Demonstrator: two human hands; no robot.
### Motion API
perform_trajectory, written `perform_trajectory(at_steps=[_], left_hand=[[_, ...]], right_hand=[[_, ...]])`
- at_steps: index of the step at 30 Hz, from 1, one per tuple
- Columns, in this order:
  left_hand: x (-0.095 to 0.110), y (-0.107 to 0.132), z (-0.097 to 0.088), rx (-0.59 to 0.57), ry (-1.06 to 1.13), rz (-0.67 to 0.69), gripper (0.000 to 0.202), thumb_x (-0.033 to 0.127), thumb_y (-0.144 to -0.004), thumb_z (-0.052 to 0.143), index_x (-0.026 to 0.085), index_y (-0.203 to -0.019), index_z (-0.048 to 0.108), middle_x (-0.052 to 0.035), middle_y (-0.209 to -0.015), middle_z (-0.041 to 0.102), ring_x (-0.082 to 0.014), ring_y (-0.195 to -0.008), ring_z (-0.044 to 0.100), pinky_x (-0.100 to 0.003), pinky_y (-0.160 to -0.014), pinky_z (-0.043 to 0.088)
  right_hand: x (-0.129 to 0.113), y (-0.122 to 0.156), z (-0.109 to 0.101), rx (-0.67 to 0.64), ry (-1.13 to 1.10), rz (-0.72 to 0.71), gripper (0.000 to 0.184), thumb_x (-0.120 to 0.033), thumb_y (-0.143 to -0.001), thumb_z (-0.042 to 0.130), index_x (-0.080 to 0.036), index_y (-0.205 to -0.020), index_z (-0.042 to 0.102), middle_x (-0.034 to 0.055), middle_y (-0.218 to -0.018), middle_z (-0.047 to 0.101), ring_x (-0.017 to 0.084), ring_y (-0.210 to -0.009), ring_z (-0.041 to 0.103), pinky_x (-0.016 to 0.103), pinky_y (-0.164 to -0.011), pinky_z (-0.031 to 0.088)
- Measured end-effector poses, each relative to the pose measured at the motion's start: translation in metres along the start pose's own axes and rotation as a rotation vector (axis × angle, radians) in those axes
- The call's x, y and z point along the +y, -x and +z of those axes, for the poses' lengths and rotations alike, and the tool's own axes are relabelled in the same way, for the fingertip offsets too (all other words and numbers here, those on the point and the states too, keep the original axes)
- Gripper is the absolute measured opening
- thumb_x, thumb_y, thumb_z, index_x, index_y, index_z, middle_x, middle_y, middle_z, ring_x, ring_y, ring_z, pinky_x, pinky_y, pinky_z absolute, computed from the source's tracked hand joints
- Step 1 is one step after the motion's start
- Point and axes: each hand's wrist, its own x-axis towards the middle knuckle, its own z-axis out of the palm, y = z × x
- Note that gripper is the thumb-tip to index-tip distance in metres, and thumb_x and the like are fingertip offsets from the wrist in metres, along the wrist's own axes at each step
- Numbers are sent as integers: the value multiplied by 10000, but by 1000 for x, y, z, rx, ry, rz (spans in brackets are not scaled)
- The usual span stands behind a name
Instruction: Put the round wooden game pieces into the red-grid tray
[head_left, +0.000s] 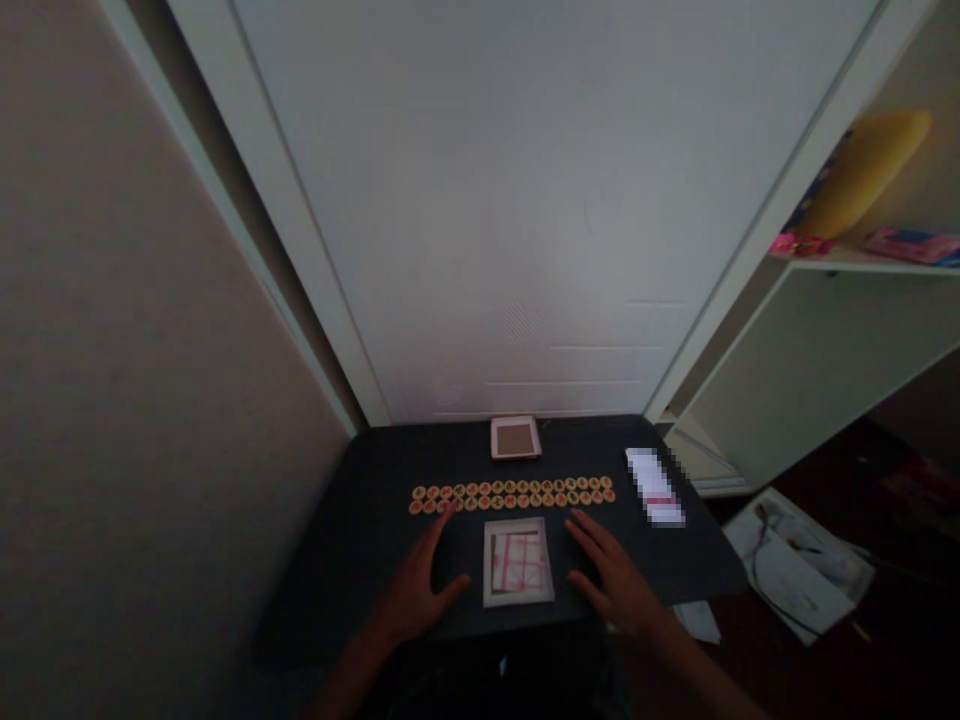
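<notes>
A small dark table (360, 520) stands in front of me against a white door. My left hand (420, 585) lies flat on it with fingers spread, just left of a folded white sheet with red grid lines (517, 562). My right hand (611, 580) rests flat and open just right of that sheet. Neither hand holds anything. Beyond the sheet run two rows of round wooden game pieces (514, 493) with red and dark markings. My left fingertips reach close to the left end of the rows. A small square box (515, 438) sits at the table's far edge.
A white blurred-out item (656, 487) lies at the table's right side. A white shelf unit (825, 340) stands on the right with a yellow object (862, 170) on it. Papers and a white bag (802, 565) lie on the floor at the right. A beige wall is on the left.
</notes>
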Motion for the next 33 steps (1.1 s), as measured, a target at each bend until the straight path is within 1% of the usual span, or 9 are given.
perform_trajectory(at_steps=[3,6,8,13,16,19,24,28,33], left_hand=[[-17,-1,-9,43,-106,42,724,410,-920,622,277,-1541,275,-110,-1565,412,-310,-1407,434,-557,-1140,402],[-35,3,-13,67,-216,111,396,393,-933,607,294,-1316,592,-65,-1389,618,-289,-1300,560,-535,-1089,473],[-45,9,-15,59,-274,159,308,383,-930,611,294,-1220,666,-55,-1305,679,-285,-1245,607,-526,-1054,508],[-50,18,-17,51,-339,214,334,366,-923,610,300,-1246,661,-54,-1353,651,-288,-1245,609,-525,-1035,524],[-46,18,-17,62,-340,200,324,357,-920,608,303,-1233,669,-47,-1356,649,-287,-1249,605,-522,-1042,519],[-42,18,-17,54,-335,182,322,345,-925,600,301,-1238,661,-43,-1366,641,-280,-1264,592,-518,-1054,510],[-39,20,-16,71,-317,164,319,331,-934,581,301,-1242,655,-44,-1375,633,-272,-1281,576,-514,-1073,493],[-39,21,-15,75,-298,156,317,324,-934,578,304,-1240,655,-42,-1378,631,-272,-1288,569,-516,-1084,481],[-37,21,-14,71,-287,134,320,323,-936,574,314,-1247,650,-35,-1388,623,-275,-1300,559,-533,-1098,466]], right_hand=[[20,5,-4,88,56,8,605,-434,-953,557,-313,-1515,370,82,-1556,408,308,-1392,429,514,-1136,398],[37,11,-3,152,120,-11,470,-387,-948,572,-305,-1408,526,98,-1428,551,314,-1293,530,531,-1081,454],[44,14,-2,160,145,-28,425,-359,-941,583,-295,-1361,572,106,-1364,595,312,-1244,566,527,-1050,482],[46,12,-3,160,179,-47,393,-334,-930,602,-272,-1318,602,121,-1308,617,304,-1202,585,512,-1011,506],[43,-2,-12,164,177,-71,351,-319,-940,591,-267,-1286,621,116,-1269,640,289,-1163,605,494,-990,514],[40,-33,-27,165,172,-100,300,-297,-957,564,-272,-1245,642,102,-1251,657,282,-1165,602,499,-1016,482],[41,-102,-47,-2,123,-109,227,-292,-971,541,-235,-1115,707,94,-1114,724,260,-1064,634,445,-953,489],[45,-142,-45,-108,110,-149,199,-332,-942,591,-256,-1030,752,53,-1013,760,241,-1020,652,389,-955,479],[50,-161,-37,-206,85,-156,177,-356,-891,644,-284,-976,782,18,-962,784,223,-969,679,350,-949,474]])
